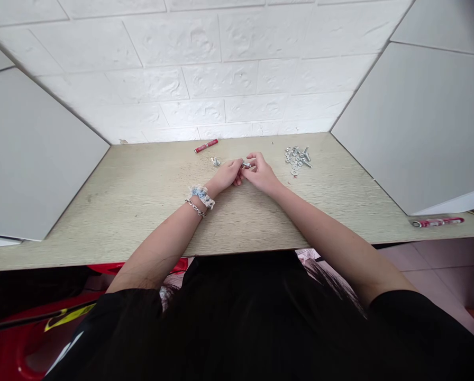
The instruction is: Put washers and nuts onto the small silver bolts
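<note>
Above the middle of the table, my left hand and my right hand meet around a small silver bolt. My left fingers are closed on one end of it, and my right thumb and fingers curl in at the other end. Whether a nut or washer is on the bolt is too small to tell. Just left of my left hand, another bolt with a washer at its base stands on the table. Off to the right of my right hand lies a loose pile of bolts, nuts and washers.
A red marker-like tube lies near the white brick wall. A second red tube is by the right front edge of the wooden table. Grey panels stand on both sides. Below left is a red stool.
</note>
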### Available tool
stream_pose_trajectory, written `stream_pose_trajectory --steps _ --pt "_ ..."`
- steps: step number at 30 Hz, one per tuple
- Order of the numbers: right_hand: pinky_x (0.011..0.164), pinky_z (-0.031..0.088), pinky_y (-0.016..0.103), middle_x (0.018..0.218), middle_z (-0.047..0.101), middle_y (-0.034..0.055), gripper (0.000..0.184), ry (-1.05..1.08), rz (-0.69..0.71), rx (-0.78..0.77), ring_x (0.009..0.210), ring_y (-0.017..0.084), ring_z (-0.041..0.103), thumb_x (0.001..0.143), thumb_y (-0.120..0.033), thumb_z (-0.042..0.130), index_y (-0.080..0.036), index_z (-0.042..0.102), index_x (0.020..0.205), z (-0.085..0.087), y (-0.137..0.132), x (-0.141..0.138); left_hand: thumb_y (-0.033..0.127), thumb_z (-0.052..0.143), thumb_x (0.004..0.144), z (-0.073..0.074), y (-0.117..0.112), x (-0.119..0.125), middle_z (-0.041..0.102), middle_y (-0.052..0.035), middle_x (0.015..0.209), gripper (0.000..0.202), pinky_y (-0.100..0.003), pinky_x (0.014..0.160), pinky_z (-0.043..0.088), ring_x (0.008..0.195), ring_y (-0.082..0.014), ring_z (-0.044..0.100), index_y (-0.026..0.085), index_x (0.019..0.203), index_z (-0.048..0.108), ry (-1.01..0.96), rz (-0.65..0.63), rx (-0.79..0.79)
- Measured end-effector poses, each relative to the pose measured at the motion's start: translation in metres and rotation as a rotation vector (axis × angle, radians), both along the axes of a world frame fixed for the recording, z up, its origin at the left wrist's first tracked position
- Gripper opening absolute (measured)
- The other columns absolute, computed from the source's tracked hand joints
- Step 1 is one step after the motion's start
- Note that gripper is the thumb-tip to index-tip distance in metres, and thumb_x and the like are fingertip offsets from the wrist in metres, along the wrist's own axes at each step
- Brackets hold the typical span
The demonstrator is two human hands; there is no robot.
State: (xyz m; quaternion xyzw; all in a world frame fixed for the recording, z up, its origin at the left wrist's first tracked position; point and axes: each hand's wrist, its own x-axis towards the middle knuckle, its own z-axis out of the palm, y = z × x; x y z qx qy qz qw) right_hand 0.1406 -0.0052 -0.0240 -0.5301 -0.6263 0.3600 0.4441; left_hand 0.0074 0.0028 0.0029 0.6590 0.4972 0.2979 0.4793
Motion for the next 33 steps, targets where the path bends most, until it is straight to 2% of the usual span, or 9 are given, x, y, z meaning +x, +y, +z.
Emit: stream_pose_trajectory --steps 2,5,8,11,14,20,24,29,33 --pt "0.064 0.042 0.024 0.085 0.057 -0.0021 0.036 0.017 -0.02 -0.012 0.062 0.009 0.053 0.075 -0.036 0.06 -0.022 0.044 0.103 0.0004 -0.0004 -0.0001 0.03 0.027 0.095 0.0005 -0.0002 -0.0001 0.049 0.0015 0.052 0.041 -0.018 0.043 0.039 0.042 -0.0059 0.047 0.015 0.062 0.046 -0.004 -0.002 -0.001" --pt "0.062 0.043 0.024 0.081 0.058 -0.0007 0.026 0.061 -0.015 -0.059 0.06 0.009 0.053 0.083 -0.045 0.05 -0.02 0.048 0.091 0.003 -0.0018 0.0001 0.031 0.027 0.095 0.0019 -0.0011 0.0003 0.051 0.0015 0.054 0.038 -0.018 0.044 0.04 0.042 -0.0059 0.048 0.016 0.066 0.047 -0.017 0.0 -0.016" --pt "0.063 0.044 0.026 0.077 0.06 0.0019 0.041 0.053 -0.035 -0.085 0.057 0.01 0.054 0.087 -0.055 0.042 -0.018 0.051 0.075 0.0044 -0.002 0.0003 0.031 0.027 0.095 0.0022 -0.0018 0.0008 0.052 0.0015 0.055 0.037 -0.018 0.044 0.04 0.042 -0.0059 0.048 0.016 0.068 0.047 -0.013 0.003 -0.015" --pt "0.063 0.044 0.027 0.067 0.061 0.0039 0.055 0.026 -0.043 -0.09 0.057 0.012 0.054 0.085 -0.065 0.037 -0.016 0.055 0.065 0.0024 0.0006 0.0003 0.032 0.026 0.096 0.0007 -0.0013 0.0009 0.052 0.0007 0.056 0.04 -0.018 0.044 0.039 0.043 -0.0055 0.048 0.016 0.065 0.047 -0.005 0.003 -0.008" --pt "0.063 0.043 0.027 0.058 0.058 0.0037 0.059 0.009 -0.029 -0.079 0.057 0.013 0.054 0.085 -0.067 0.036 -0.016 0.056 0.062 0.0 0.004 0.0006 0.032 0.026 0.096 -0.0009 -0.0003 0.0008 0.052 0.0005 0.056 0.042 -0.017 0.045 0.039 0.043 -0.0051 0.048 0.015 0.063 0.046 0.001 -0.002 0.009" --pt "0.059 0.043 0.025 0.064 0.056 0.0012 0.043 0.051 0.024 -0.083 0.055 0.011 0.051 0.087 -0.054 0.044 -0.017 0.053 0.067 -0.0001 0.0036 0.0011 0.029 0.026 0.095 -0.0006 0.0003 0.001 0.051 0.0018 0.056 0.037 -0.018 0.043 0.039 0.041 -0.0055 0.047 0.016 0.067 0.046 -0.024 -0.004 -0.009" --pt "0.058 0.043 0.022 0.073 0.055 -0.0019 0.023 0.089 0.028 0.003 0.058 0.008 0.05 0.082 -0.041 0.053 -0.019 0.05 0.08 -0.0024 0.0022 0.0005 0.03 0.026 0.095 0.0008 -0.0004 0.001 0.052 0.0018 0.057 0.035 -0.017 0.043 0.039 0.042 -0.0055 0.048 0.016 0.069 0.046 -0.037 0.027 -0.031" --pt "0.062 0.044 0.022 0.088 0.054 -0.0019 0.018 0.124 0.001 0.068 0.06 0.006 0.049 0.077 -0.031 0.056 -0.019 0.05 0.089 -0.0047 0.0051 0.0008 0.028 0.027 0.094 0.0015 -0.0004 0.0012 0.052 0.0014 0.06 0.034 -0.017 0.044 0.039 0.043 -0.0052 0.048 0.016 0.068 0.045 -0.023 0.019 -0.027" --pt "0.066 0.043 0.024 0.08 0.056 -0.0032 0.012 0.127 -0.01 0.055 0.06 0.006 0.051 0.076 -0.023 0.053 -0.018 0.051 0.087 -0.0008 0.0038 0.0012 0.026 0.029 0.093 0.0 -0.0001 0.0012 0.052 0.001 0.06 0.033 -0.017 0.043 0.038 0.044 -0.0049 0.048 0.016 0.066 0.046 -0.013 -0.015 0.002"
